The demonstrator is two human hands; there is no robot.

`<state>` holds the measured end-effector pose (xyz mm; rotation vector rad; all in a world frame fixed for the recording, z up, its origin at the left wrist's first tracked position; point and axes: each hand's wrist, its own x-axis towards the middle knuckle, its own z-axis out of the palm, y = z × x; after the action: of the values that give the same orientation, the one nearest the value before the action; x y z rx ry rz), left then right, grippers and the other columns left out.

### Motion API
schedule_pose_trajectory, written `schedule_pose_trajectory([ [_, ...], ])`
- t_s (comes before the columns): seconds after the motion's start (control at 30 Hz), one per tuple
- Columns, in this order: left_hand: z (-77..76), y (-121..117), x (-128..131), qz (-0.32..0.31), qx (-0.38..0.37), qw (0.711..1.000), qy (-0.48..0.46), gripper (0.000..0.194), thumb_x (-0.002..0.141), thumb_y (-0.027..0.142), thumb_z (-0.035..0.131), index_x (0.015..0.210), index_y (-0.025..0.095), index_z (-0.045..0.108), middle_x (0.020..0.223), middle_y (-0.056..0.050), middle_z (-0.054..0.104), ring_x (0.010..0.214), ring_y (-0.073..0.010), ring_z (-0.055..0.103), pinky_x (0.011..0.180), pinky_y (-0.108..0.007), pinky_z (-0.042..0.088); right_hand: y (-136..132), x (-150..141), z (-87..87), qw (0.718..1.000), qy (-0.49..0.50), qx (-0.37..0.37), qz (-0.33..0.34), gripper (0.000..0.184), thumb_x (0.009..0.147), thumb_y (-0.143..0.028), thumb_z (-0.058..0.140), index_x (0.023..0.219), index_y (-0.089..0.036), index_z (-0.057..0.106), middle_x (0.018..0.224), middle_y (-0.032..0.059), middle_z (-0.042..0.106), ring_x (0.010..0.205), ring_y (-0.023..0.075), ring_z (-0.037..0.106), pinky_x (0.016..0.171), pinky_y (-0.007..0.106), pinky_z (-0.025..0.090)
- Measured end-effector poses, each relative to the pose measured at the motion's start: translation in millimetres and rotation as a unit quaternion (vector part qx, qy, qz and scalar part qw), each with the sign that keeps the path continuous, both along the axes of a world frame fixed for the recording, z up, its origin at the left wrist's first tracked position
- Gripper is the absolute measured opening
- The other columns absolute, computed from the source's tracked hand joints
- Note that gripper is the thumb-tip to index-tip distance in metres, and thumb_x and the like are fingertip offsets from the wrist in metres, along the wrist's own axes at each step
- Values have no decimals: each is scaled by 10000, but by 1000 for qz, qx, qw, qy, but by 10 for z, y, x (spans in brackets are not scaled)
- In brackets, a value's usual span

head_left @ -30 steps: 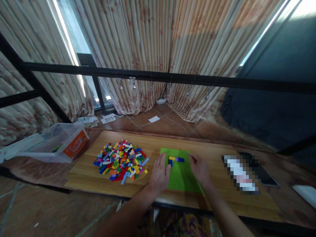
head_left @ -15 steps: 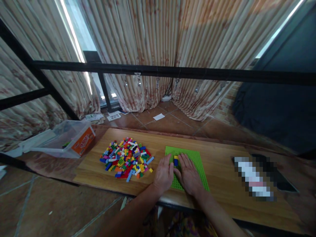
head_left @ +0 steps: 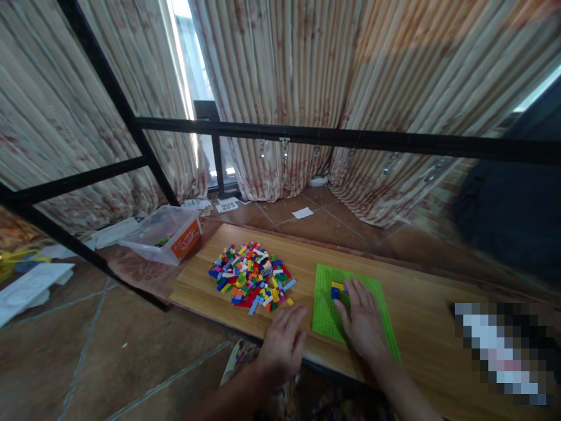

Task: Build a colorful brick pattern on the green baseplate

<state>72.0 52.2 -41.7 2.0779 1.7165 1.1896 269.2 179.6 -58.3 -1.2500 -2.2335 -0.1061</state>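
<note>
The person has bare forearms [head_left: 405, 386] and dark, multicoloured patterned clothing [head_left: 286, 402], dimly seen.

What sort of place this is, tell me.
Probably a room in a home: long patterned curtains reach down to a tiled floor, and toy bricks lie heaped on a wooden table.

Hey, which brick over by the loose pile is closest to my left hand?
The small yellow brick, at the right-hand edge of the pile: it lies nearest your left hand's fingertips.
</note>
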Motion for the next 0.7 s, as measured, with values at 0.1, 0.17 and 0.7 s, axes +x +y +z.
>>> schedule_pose_trajectory([
  [0.1, 12, -159, -290, 79, -4, 997, 17, 467, 884, 125, 460, 1345, 201, 461, 1283, -102, 584, 1202, -226, 535, 1022, -427, 472, -193, -236, 96, 999, 33, -16, 31, 430, 947, -391, 414, 1284, -151, 526, 1317, 154, 555, 1237, 285, 478, 1029, 484, 389],
  [0.17, 0, -207, -449, 125, 3, 992, 29, 431, 887, 131, 467, 1312, 202, 491, 1213, -96, 613, 1138, -223, 569, 986, -417, 494, -356, -455, 124, 996, 47, -43, 64, 367, 940, -334, 435, 1252, -180, 553, 1256, 122, 596, 1181, 262, 515, 995, 455, 419],
  [0.7, -37, -40, -642, 145, 0, 989, 38, 178, 888, 178, 516, 1017, 199, 637, 971, -79, 615, 902, -213, 581, 804, -378, 528, -550, -1333, 129, 981, 64, -126, 133, 310, 920, -223, 440, 1144, -245, 654, 1058, 89, 636, 978, 235, 559, 864, 398, 436],
])
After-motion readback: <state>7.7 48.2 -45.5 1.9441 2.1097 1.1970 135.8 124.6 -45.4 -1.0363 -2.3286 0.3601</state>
